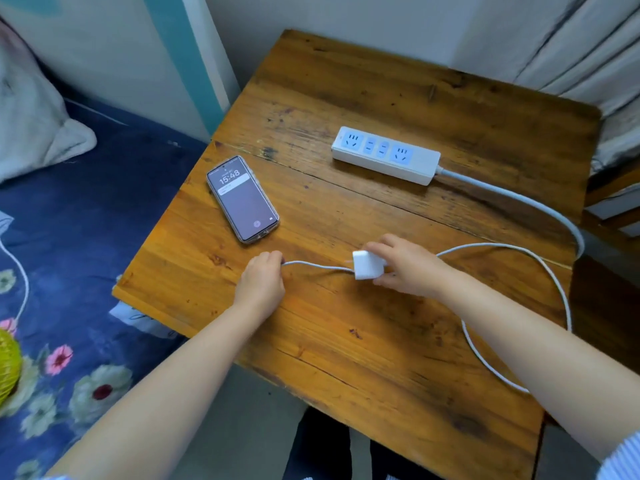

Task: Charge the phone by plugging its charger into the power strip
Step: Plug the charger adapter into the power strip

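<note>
**Both ends of the charger in hand, nothing plugged in yet**

On the far left lies a bed [104, 188] with a dark flowered cover, just beside the wooden table [398, 358]. The phone [242, 199] rests face up near the table's left edge, its screen lit, with no cable in it.

Just below the phone, the left hand [261, 282] is clenched around the loose end of the white cable [318, 265]; the connector itself is hidden inside the fist. The cable runs right from that hand to the white charger block [367, 265], which the right hand [408, 268] is grasping between thumb and fingertips. The block sits low, at or just above the tabletop. More of the cable loops out past the right wrist toward the table's right edge.

The power strip [386, 154] lies farther back and to the right, well apart from both hands, all its sockets empty, its thick cord [519, 199] trailing off the right side.

The step in hand looks like gathering the two ends. Next, the block probably needs lifting and turning so its prongs face down into a socket, and the left hand's end must reach the phone's bottom port.
</note>
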{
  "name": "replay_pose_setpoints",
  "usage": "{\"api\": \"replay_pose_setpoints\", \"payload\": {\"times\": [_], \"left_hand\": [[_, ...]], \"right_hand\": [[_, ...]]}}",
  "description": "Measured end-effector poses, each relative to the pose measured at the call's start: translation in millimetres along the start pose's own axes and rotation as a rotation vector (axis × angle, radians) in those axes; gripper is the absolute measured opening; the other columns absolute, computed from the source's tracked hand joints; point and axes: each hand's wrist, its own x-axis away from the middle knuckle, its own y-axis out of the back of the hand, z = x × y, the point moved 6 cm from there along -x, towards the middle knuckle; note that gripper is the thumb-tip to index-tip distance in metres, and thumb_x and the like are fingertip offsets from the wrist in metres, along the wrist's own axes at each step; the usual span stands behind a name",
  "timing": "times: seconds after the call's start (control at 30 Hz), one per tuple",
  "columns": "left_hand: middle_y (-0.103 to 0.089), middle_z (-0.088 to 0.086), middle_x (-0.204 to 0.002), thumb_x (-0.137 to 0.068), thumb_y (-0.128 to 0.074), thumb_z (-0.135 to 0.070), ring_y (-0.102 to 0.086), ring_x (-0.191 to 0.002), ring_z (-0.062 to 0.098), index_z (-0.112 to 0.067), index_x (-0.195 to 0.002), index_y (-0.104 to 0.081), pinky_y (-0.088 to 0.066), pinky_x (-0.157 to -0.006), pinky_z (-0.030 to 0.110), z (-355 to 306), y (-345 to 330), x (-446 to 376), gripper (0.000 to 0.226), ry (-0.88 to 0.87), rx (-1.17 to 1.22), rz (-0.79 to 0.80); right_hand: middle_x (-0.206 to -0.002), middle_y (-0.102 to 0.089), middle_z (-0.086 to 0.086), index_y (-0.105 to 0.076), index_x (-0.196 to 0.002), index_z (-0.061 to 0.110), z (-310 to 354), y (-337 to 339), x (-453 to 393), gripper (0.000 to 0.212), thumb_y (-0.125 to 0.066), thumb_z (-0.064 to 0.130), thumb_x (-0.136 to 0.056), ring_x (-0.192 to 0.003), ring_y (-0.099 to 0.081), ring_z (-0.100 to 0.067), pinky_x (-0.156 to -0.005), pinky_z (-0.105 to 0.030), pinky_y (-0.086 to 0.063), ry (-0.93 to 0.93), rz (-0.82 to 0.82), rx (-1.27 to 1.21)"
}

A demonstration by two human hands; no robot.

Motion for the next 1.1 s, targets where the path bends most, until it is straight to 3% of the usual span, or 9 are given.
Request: {"api": "replay_pose_setpoints", "payload": {"times": [0.2, 0.37, 0.47, 0.6, 0.83, 0.93, 1.0, 1.1], "left_hand": [[-0.057, 0.021, -0.111, -0.094, -0.038, -0.009, -0.053, -0.102, 0.038, -0.001, -0.106, -0.054, -0.046, -0.082, 0.045, -40.9, 5.5, -35.0, 0.022, 0.031, 0.044, -0.055], [-0.056, 0.021, -0.113, -0.094, -0.039, -0.013, -0.048, -0.108, 0.035, -0.009, -0.114, -0.058, -0.04, -0.089, 0.041, -72.2, -1.9, -61.8, 0.027, -0.002, -0.017, -0.077], [-0.056, 0.019, -0.117, -0.094, -0.042, -0.016, -0.045, -0.113, 0.034, -0.012, -0.114, -0.062, -0.037, -0.094, 0.041, -82.7, -11.0, -69.7, 0.028, 0.021, 0.021, -0.081], [-0.054, 0.014, -0.128, -0.093, -0.047, -0.02, -0.041, -0.122, 0.028, -0.012, -0.114, -0.064, -0.034, -0.099, 0.037, -89.1, -13.3, -84.3, 0.028, 0.016, 0.1, -0.11], [-0.048, 0.013, -0.14, -0.093, -0.047, -0.016, -0.033, -0.136, 0.028, -0.008, -0.117, -0.061, -0.024, -0.114, 0.04, -90.8, -18.0, -92.9, 0.029, -0.004, 0.133, -0.105], [-0.046, 0.012, -0.142, -0.094, -0.046, -0.018, -0.032, -0.137, 0.027, -0.009, -0.119, -0.06, -0.025, -0.114, 0.038, -90.6, -20.4, -95.8, 0.03, 0.0, 0.112, -0.077], [-0.047, 0.012, -0.142, -0.094, -0.047, -0.018, -0.034, -0.137, 0.027, -0.009, -0.118, -0.061, -0.025, -0.114, 0.038, -88.8, -20.8, -94.6, 0.029, 0.002, 0.123, -0.086], [-0.049, 0.012, -0.139, -0.093, -0.049, -0.018, -0.037, -0.135, 0.027, -0.008, -0.116, -0.062, -0.027, -0.113, 0.039, -88.1, -19.3, -91.9, 0.028, -0.012, 0.129, -0.12]], "right_hand": [[-0.124, -0.055, -0.015, -0.04, -0.122, 0.013, -53.1, 73.2, 7.9, 0.054, -0.068, 0.022, -0.077, -0.11, -0.053, -0.03, -0.081, -0.04, -0.048, -0.27, -0.368, -0.103], [-0.118, -0.059, -0.018, -0.049, -0.117, 0.007, -70.4, 111.3, -5.2, 0.047, -0.068, 0.022, -0.077, -0.106, -0.054, -0.032, -0.082, -0.043, -0.05, -0.298, -0.474, -0.018], [-0.111, -0.061, -0.017, -0.052, -0.114, 0.008, -77.8, 124.5, -16.4, 0.04, -0.065, 0.024, -0.08, -0.097, -0.055, -0.029, -0.068, -0.037, -0.048, -0.284, -0.504, 0.037], [-0.109, -0.061, -0.015, -0.053, -0.113, 0.01, -83.8, 137.3, -36.9, 0.038, -0.063, 0.027, -0.081, -0.094, -0.056, -0.028, -0.063, -0.033, -0.045, -0.263, -0.42, 0.138], [-0.124, -0.054, -0.014, -0.046, -0.124, 0.014, -77.9, 156.2, -70.7, 0.046, -0.063, 0.019, -0.082, -0.109, -0.051, -0.03, -0.08, -0.038, -0.051, -0.15, -0.297, 0.361], [-0.104, -0.057, -0.011, -0.05, -0.119, 0.013, -73.7, 160.2, -90.4, 0.042, -0.062, 0.029, -0.082, -0.092, -0.053, -0.027, -0.064, -0.034, -0.049, -0.152, -0.181, 0.388], [-0.089, -0.051, -0.008, -0.054, -0.113, 0.012, -68.0, 160.7, -100.4, 0.039, -0.061, 0.034, -0.081, -0.081, -0.048, -0.023, -0.052, -0.029, -0.04, -0.14, -0.138, 0.386], [-0.094, -0.06, -0.011, -0.057, -0.111, 0.008, -65.6, 159.3, -109.9, 0.041, -0.059, 0.035, -0.081, -0.086, -0.056, -0.025, -0.065, -0.037, -0.051, -0.179, -0.101, 0.32]]}}
